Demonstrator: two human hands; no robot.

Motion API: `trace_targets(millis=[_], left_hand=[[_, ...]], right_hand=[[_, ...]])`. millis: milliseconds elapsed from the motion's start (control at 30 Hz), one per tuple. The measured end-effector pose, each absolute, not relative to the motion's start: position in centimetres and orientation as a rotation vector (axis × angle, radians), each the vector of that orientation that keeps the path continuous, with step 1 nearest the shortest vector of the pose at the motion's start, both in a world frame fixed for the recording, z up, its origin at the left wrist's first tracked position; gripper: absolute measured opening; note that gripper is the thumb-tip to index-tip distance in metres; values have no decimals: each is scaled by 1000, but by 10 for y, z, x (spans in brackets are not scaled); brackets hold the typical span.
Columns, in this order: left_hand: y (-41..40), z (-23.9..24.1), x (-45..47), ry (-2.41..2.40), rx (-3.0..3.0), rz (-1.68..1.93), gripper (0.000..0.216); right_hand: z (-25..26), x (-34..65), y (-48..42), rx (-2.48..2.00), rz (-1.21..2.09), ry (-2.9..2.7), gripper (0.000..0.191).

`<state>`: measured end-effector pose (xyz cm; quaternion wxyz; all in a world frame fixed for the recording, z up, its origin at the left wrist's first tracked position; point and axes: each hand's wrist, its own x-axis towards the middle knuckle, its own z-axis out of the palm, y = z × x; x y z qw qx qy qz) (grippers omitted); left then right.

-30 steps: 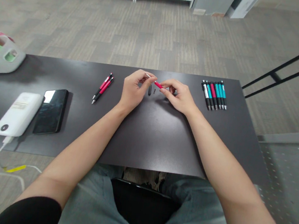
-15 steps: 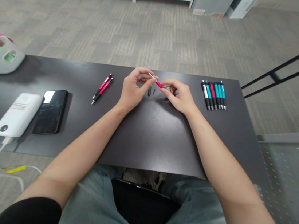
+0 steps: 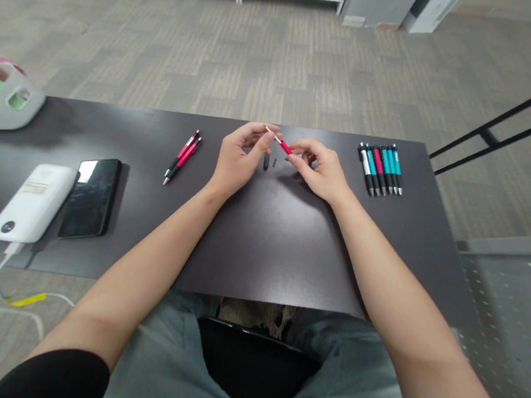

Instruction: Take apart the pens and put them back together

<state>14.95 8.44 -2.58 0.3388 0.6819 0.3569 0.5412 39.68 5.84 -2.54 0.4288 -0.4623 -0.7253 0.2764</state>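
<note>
My left hand (image 3: 241, 157) pinches a thin white pen refill (image 3: 276, 138) between thumb and fingertips. Between finger and thumb of my right hand (image 3: 316, 166) is a red pen barrel (image 3: 286, 147). The refill and the barrel's open end meet in one line, the refill seeming to sit partly inside. Below them on the table lie a black pen grip (image 3: 266, 161) and a small dark spring (image 3: 275, 162). My fingers hide parts of both held pieces.
Two red pens (image 3: 183, 158) lie to the left. At right is a row of several pens (image 3: 381, 170) in white, teal and red. A black phone (image 3: 90, 199), a white power bank (image 3: 33, 202) with a cable and a white basket (image 3: 27, 112) occupy the table's left side.
Both hands stay nearly in place. More of the white refill shows between the left fingertips and the red barrel than before.
</note>
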Motion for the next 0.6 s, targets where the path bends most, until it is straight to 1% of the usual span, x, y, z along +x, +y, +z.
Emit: trace_targets(millis=[133, 233, 433, 600], left_hand=[[87, -27, 150, 882, 1757, 1444, 64], [88, -27, 151, 872, 1749, 1426, 66], [87, -28, 152, 826, 1745, 1459, 65], [85, -26, 150, 908, 1774, 1504, 61]], right_hand=[[-28, 397, 59, -1095, 690, -1820, 58], [-31, 398, 61, -1047, 705, -1833, 61], [-32, 400, 61, -1011, 725, -1836, 61], [-32, 400, 60, -1018, 711, -1843, 61]])
